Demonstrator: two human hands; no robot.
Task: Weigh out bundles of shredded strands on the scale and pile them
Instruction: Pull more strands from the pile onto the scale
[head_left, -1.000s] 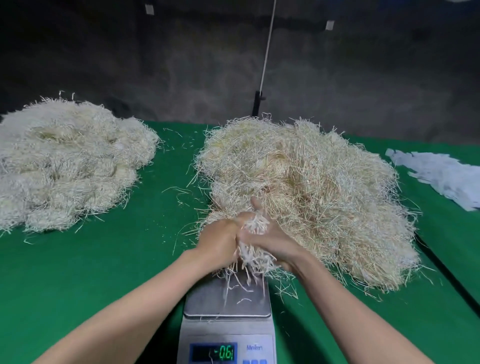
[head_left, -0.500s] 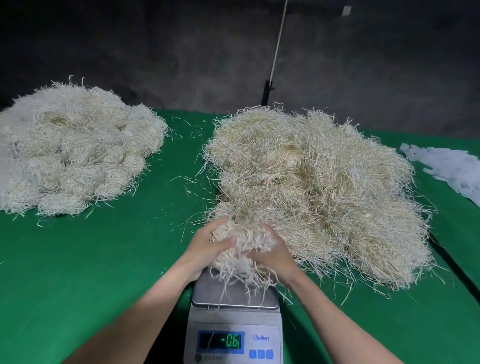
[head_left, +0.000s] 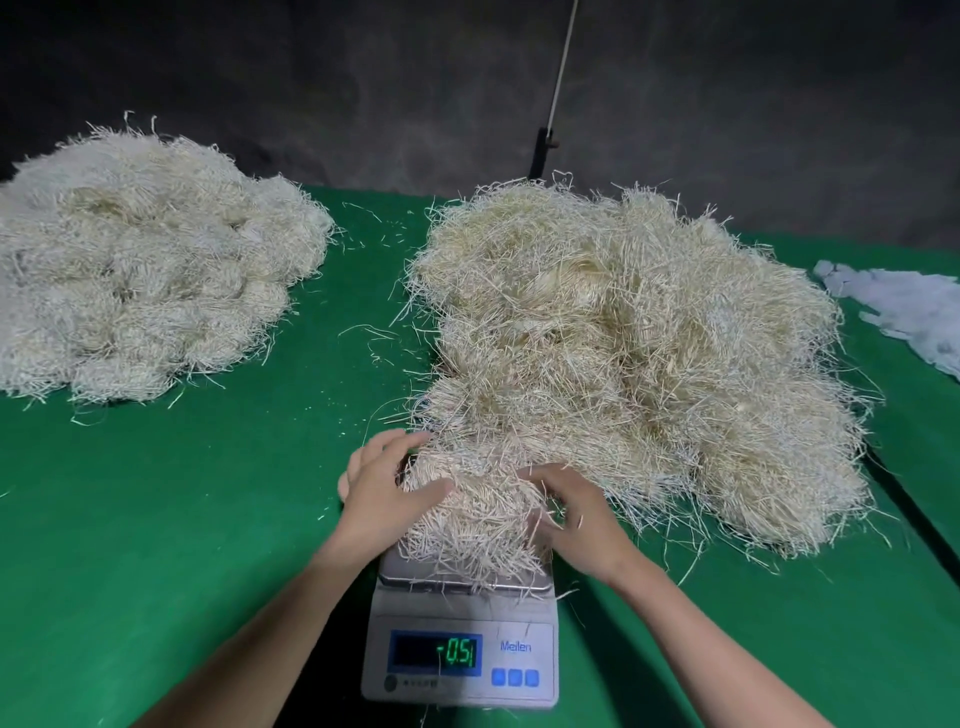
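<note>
A clump of pale shredded strands lies on the steel pan of a small digital scale at the front centre; its green display reads -0.51. My left hand presses the clump's left side, fingers spread. On the clump's right side rests my right hand, its fingers curled into the strands. The clump touches the big loose heap of strands just behind and to the right. A second heap of rounded bundles sits at the far left.
A green cloth covers the table. White plastic bags lie at the right edge. A thin pole stands behind the table against a dark wall. Stray strands litter the cloth between the heaps.
Both hands have lowered the clump from above the pan onto it and spread out along its sides. The display went from -0.61 to -0.51.
</note>
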